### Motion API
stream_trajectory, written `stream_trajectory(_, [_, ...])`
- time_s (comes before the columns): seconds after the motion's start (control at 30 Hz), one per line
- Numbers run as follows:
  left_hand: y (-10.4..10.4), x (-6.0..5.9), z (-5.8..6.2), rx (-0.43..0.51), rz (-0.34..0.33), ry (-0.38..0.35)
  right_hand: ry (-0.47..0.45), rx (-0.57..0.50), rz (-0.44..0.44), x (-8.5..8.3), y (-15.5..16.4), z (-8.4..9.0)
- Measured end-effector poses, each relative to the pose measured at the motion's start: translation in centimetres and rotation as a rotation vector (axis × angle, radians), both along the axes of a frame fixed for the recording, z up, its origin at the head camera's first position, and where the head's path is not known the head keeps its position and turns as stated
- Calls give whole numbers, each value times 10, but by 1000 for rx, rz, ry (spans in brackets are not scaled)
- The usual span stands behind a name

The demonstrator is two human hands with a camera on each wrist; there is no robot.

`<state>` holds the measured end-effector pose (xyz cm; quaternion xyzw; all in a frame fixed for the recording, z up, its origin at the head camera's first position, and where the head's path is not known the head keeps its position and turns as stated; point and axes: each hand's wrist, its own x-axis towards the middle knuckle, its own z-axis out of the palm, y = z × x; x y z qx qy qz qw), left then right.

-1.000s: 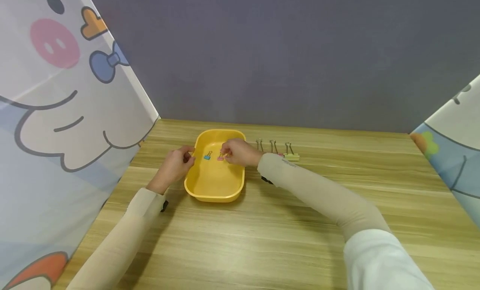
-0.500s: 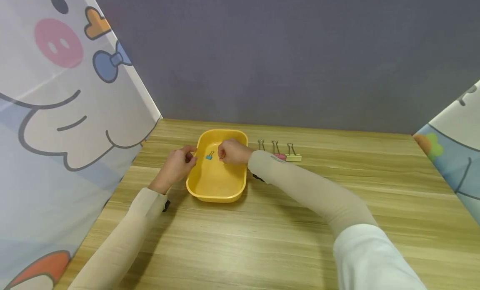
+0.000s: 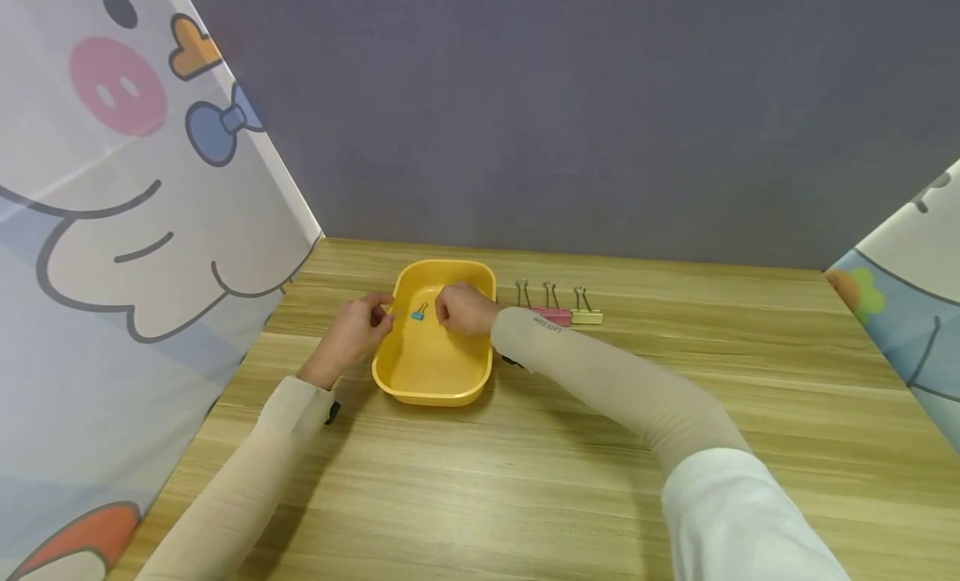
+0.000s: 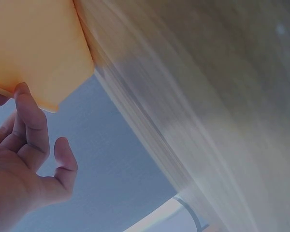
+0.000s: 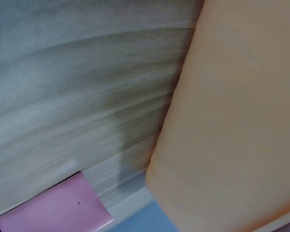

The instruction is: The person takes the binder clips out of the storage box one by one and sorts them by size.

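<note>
A yellow plastic tray stands on the wooden table, left of centre. My left hand holds its left rim; the left wrist view shows the fingers curled up at the rim. Inside the tray my right hand has its fingers curled down near the bottom. They hide the small pink binder clip that showed at these fingertips earlier. Just left of them in the tray lies a small blue binder clip. The right wrist view shows only a sliver of this hand, beside the tray's outer wall.
Right of the tray, a larger pink binder clip and a yellow binder clip lie in a row. Another wire handle rises left of them, its lower part behind my sleeve. A dark partition closes the table's back.
My right hand has shifted slightly left and down in the tray, covering the small pink clip. More of the larger pink clip shows past the sleeve. The left hand keeps its place on the rim.
</note>
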<state>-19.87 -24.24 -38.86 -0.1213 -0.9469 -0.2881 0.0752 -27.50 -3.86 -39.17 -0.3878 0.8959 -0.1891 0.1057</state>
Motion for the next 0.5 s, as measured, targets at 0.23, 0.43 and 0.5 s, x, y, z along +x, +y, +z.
stream_trajectory(0.23, [0,0,-1,2,2,3,-13,18,-34,-1,-2,-3])
stream_trajectory(0.43, [-1,-1,-1,-5,2,5,-2,30,-48,-4,-4,-6])
stream_trajectory(0.5, [-1,-1,-1,-5,3,1,0,25,-48,-5,-5,-7])
